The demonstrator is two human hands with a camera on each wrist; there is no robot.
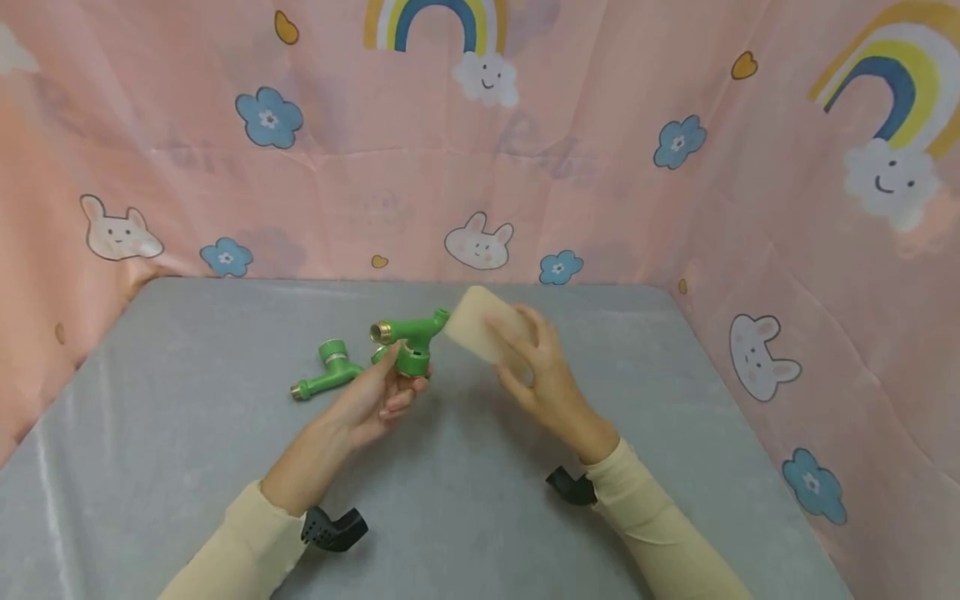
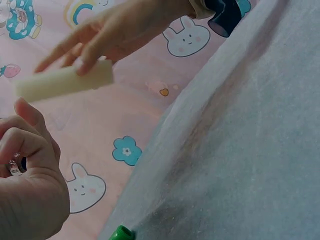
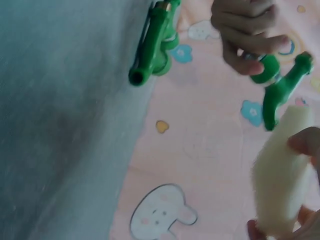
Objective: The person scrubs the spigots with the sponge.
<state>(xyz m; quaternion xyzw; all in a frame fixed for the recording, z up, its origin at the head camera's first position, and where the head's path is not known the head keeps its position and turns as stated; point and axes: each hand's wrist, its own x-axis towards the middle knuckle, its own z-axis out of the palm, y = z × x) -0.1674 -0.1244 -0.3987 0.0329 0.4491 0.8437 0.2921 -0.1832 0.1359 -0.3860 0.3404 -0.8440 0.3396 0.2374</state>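
My left hand [image 1: 378, 400] holds a green tap [image 1: 416, 332] with a brass threaded end, raised above the table. In the right wrist view, the fingers of that hand curl round the green collar of the tap [image 3: 282, 90]. A cream sponge [image 1: 476, 321] is gripped between the thumb and fingers of my right hand [image 1: 543, 371], just right of the held tap. Seen edge-on in the left wrist view, the sponge [image 2: 60, 84] is a thick block. Another green tap [image 1: 330, 379] lies on the table, left of and behind my left hand.
The grey-covered table [image 1: 480, 517] ends at a pink patterned curtain [image 1: 600, 192] behind and at both sides. Black wrist-worn devices sit at the left cuff [image 1: 333, 529] and the right cuff [image 1: 572, 486].
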